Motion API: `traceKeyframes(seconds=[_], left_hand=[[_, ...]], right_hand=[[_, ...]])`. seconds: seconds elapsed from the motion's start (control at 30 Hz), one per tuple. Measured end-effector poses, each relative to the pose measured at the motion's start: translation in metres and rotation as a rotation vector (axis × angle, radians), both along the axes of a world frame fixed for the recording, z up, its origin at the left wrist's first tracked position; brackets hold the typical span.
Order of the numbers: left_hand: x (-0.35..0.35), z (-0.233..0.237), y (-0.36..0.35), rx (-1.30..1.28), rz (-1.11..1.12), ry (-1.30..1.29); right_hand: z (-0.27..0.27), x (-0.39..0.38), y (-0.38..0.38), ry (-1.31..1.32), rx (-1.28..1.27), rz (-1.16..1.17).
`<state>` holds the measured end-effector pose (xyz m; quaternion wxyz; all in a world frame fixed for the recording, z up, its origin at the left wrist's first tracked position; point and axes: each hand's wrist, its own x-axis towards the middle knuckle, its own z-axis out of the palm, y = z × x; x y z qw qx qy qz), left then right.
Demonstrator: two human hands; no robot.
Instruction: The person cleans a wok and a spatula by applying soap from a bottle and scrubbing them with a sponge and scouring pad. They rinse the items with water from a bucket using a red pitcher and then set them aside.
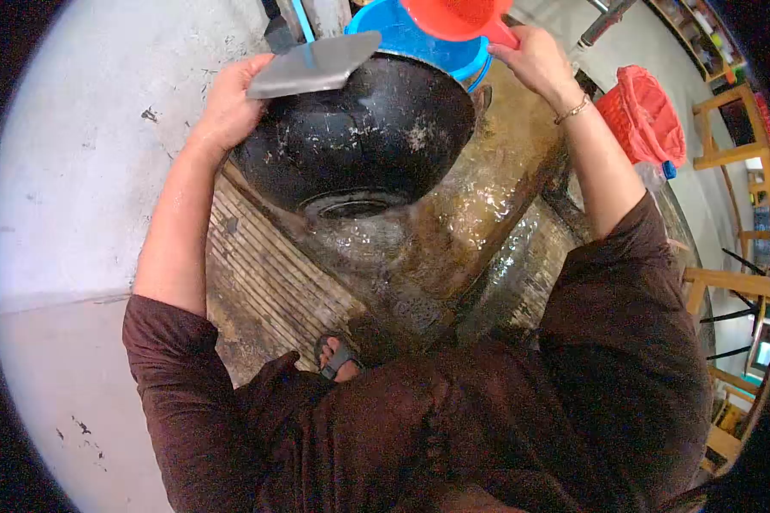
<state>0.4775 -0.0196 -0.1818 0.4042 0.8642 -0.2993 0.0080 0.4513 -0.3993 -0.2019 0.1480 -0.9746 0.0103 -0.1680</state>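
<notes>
My left hand (235, 101) is closed at the edge of a flat grey metal piece (316, 67), beside the rim of a large black wok; some of its fingers are hidden. The wok (359, 141) is tilted, its dark rounded outside facing me and wet. My right hand (535, 64) grips the handle of a red plastic scoop (458, 15) above a blue tub (411, 34). The tub stands just behind the wok.
Wet stone floor (453, 222) and a ribbed slab (274, 256) lie below. A red basket with a red liner (642, 115) stands at the right, near wooden stools (731, 282). A white wall (85, 171) is at the left. A sandaled foot (338, 357) shows below.
</notes>
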Motion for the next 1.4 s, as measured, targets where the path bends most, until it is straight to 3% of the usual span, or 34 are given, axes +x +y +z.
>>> traceKeyframes(seconds=[0.07,0.13,0.3,0.33,0.43,0.5,0.53,0.63,0.7,0.8,0.9,0.93,1.03,1.13,1.23,1.27,1.4], left_hand=[[0.006,-0.006,0.008,-0.048,0.014,0.030],[0.010,-0.011,0.013,-0.066,0.018,-0.017],[-0.002,-0.006,0.010,-0.121,0.349,0.125],[-0.009,0.001,0.007,-0.125,0.438,0.129],[-0.002,-0.014,0.026,-0.512,0.450,0.237],[-0.010,-0.007,0.029,-0.787,0.355,0.294],[-0.008,-0.009,0.037,-0.864,0.366,0.307],[-0.010,-0.003,0.055,-1.041,0.395,0.424],[-0.006,-0.005,0.069,-1.105,0.374,0.396],[-0.007,-0.003,0.079,-1.162,0.345,0.419],[-0.005,-0.004,0.086,-1.177,0.318,0.436],[-0.005,-0.005,0.087,-1.179,0.322,0.439],[-0.004,-0.012,0.084,-1.173,0.337,0.458],[-0.010,-0.018,0.072,-1.144,0.435,0.508],[0.001,-0.043,0.073,-1.188,0.336,0.648],[0.002,-0.048,0.073,-1.171,0.310,0.757],[0.000,-0.059,0.054,-1.202,0.366,0.746]], right_hand=[[-0.001,0.009,-0.014,0.368,0.327,-0.085],[-0.021,0.029,-0.034,0.455,0.463,-0.055],[-0.050,0.061,-0.042,0.471,0.803,0.037],[-0.047,0.063,-0.044,0.586,0.687,0.000],[-0.078,0.086,-0.068,0.471,0.355,-0.088],[-0.107,0.106,-0.104,0.091,-0.233,0.283],[-0.072,0.072,-0.077,0.130,-0.101,0.157],[-0.052,0.035,-0.057,0.085,0.351,-0.072],[-0.036,0.013,-0.045,0.118,0.871,-0.127],[0.001,-0.032,0.005,0.249,1.096,-0.003],[0.009,-0.049,0.029,0.287,1.293,0.087],[0.001,-0.045,0.020,0.284,1.323,0.215],[0.000,-0.042,0.010,0.261,1.376,0.119],[0.001,-0.046,0.018,0.185,1.594,0.216],[0.004,-0.055,0.019,0.251,1.702,0.240],[0.008,-0.061,0.026,0.258,1.727,0.179],[0.001,-0.059,0.024,0.174,1.699,0.055]])
